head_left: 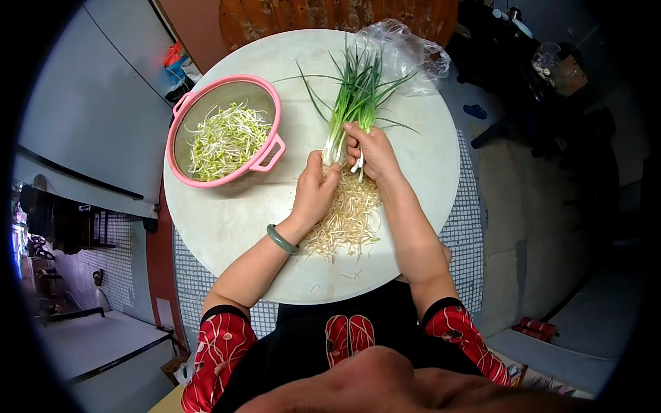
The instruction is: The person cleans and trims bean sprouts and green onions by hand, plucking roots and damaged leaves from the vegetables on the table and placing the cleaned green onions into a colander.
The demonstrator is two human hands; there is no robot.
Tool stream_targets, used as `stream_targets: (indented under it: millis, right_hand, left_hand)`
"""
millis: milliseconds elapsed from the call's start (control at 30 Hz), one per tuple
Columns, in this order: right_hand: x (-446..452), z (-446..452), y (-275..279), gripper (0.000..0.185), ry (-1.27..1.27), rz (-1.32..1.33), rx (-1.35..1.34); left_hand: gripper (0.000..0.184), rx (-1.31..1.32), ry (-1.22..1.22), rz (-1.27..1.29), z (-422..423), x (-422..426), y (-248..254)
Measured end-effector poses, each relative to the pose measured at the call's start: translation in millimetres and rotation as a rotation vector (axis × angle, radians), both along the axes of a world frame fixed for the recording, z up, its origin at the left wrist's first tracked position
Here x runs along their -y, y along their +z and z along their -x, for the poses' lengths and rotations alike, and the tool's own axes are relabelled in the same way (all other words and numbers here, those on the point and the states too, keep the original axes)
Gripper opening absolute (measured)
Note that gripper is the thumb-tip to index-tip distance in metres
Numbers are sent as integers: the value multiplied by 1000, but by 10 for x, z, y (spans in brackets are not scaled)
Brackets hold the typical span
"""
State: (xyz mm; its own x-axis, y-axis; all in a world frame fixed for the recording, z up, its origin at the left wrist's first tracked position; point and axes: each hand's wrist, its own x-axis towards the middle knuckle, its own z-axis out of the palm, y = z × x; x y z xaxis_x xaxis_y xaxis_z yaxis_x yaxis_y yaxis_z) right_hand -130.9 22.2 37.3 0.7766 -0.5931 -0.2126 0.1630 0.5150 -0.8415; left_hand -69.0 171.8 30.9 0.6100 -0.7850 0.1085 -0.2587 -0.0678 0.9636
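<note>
Green onions (358, 89) lie across the far side of the round table, leaves pointing away from me and white root ends toward me. My left hand (317, 187) is closed around the white ends of the left part of the bunch. Fingers curled, my right hand (373, 151) grips the stalks of the right part, whose white tips stick out below it. Beneath both hands spreads a pile of pale root trimmings (344, 224). To the left, a pink-rimmed colander (277, 113) holds bean sprouts (227, 143) with yellow-green heads.
A crumpled clear plastic bag (406, 55) lies at the far right edge of the white round table (234, 237). Behind it stands a brown wooden surface (310, 14). A blue slipper (475, 111) is on the floor at right.
</note>
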Motion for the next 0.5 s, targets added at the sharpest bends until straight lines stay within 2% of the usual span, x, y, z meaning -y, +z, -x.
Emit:
stream_targets:
  millis: [100, 167, 233, 433, 500]
  right_hand:
    - [-21, -9, 25, 17, -113, -48, 110]
    - [-1, -6, -11, 22, -128, 15, 105]
    - [-7, -14, -31, 25, -131, 69, 188]
    - [-76, -31, 13, 26, -202, 70, 185]
    - [-148, -16, 84, 32, -225, 249, 180]
  left_hand:
    - [23, -27, 11, 79, -62, 48, -155]
    - [23, -24, 15, 122, -111, 74, -262]
    - [23, -21, 20, 121, -95, 67, -212]
    - [24, -41, 31, 186, -77, 81, -224]
    - [24, -80, 35, 174, -98, 83, -238]
